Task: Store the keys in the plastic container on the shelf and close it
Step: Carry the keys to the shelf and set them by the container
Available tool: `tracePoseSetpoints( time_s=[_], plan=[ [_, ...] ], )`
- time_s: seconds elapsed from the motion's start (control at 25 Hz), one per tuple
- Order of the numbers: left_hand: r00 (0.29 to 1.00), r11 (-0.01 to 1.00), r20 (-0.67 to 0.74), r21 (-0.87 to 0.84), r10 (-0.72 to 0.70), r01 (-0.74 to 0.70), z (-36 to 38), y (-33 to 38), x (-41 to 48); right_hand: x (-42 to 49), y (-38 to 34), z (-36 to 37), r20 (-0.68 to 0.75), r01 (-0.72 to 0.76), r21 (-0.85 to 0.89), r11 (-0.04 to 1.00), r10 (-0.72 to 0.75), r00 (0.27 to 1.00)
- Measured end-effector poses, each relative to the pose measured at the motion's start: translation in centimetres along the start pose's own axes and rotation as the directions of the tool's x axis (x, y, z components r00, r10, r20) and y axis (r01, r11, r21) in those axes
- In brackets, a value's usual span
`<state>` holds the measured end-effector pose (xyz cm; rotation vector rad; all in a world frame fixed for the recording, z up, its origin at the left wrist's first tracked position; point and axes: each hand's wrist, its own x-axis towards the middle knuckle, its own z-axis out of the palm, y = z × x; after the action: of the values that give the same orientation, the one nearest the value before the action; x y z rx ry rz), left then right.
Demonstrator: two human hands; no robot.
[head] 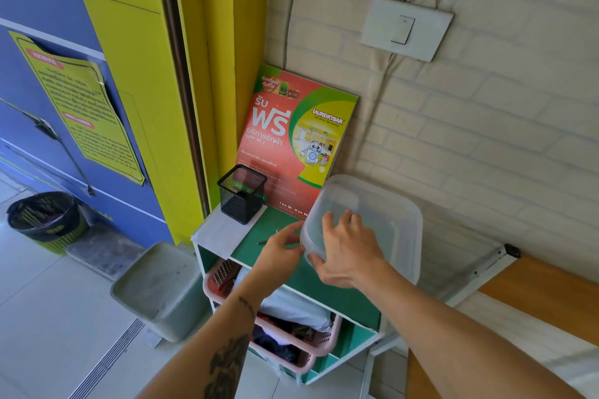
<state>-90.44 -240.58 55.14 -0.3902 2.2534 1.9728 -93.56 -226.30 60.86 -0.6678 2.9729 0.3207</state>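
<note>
Plastic, mesh metal, paper and painted surfaces around a small shelf.

The plastic container (385,220) is frosted, translucent and smooth, with a dull sheen. The shelf (340,295) top is matt green with white painted edges; a sheet of plain white paper (220,230) lies on it. The pen holder (241,193) is black wire mesh metal. The poster (291,133) has a glossy printed face. The baskets (311,343) below are pink perforated plastic holding crumpled cloth. The wall (486,126) is rough, cream-painted brick. The floor bin (158,288) is dull grey plastic.
</note>
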Motion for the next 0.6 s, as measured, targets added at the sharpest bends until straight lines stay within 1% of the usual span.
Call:
tracePoseSetpoints(
  time_s=[0.08,0.2,0.4,0.6],
  plan=[
    [0.999,0.997,0.031,-0.065,-0.03,0.032,-0.1,0.4,0.0,0.2,-0.1,-0.4,-0.014,0.02,-0.027,0.999,-0.02,1.0],
    [0.998,0.993,0.044,-0.107,-0.048,0.052,-0.2,0.7,0.0,0.2,0.0,-1.1,-0.043,0.076,-0.11,0.991,-0.081,0.996],
    [0.997,0.994,0.04,-0.085,-0.071,0.074,-0.4,1.1,0.1,0.6,0.2,-2.0,-0.038,0.161,-0.178,0.971,-0.17,0.985],
    [0.993,0.994,0.067,-0.051,-0.095,0.099,-0.6,1.8,-0.2,0.7,0.1,-2.4,-0.03,0.194,-0.189,0.963,-0.203,0.979]
  ],
)
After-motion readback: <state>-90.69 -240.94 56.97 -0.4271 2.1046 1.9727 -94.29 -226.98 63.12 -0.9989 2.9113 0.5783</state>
